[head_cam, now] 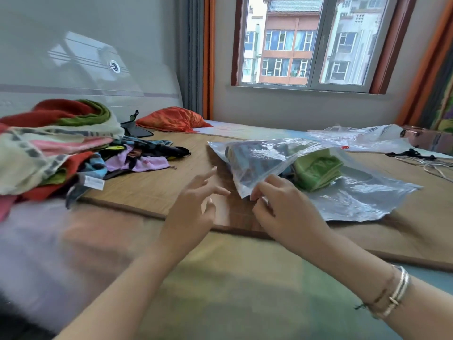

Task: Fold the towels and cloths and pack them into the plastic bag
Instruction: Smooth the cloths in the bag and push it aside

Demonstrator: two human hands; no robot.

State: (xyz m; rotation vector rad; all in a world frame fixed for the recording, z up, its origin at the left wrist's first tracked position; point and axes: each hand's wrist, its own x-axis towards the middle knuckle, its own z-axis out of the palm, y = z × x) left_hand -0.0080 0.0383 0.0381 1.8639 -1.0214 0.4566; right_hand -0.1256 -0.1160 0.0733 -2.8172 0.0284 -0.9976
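1. A wide woven bamboo mat [157, 190] of light brown colour is spread over the bed, and everything else is laid on it.
2. A big loose heap of mixed towels and cloths [49, 148] — red, green, pale cream with grey pattern, pink, lilac — is piled on the left part of the mat, not folded.
3. A large clear plastic bag [355, 192] is laid on the right part of the mat, with its upper sheet lifted like a tent. A folded green towel [316, 170] is seen inside it, and some darker folded cloth is seen under the raised sheet, but that cloth cannot be told clearly.
4. A second crumpled transparent plastic bag [362, 138] is placed farther back, near the right edge of the bed.
5. A small orange shiny pillow [171, 119] is placed at the far side, below the window [306, 40].
6. The right hand [279, 204] is closed in a pinch on the near corner of the large clear plastic bag — the fingertips are curled around the edge of the film.
7. The left hand [193, 207] is held above the mat just beside the bag's corner, with fingers spread and relaxed; nothing is held in it.
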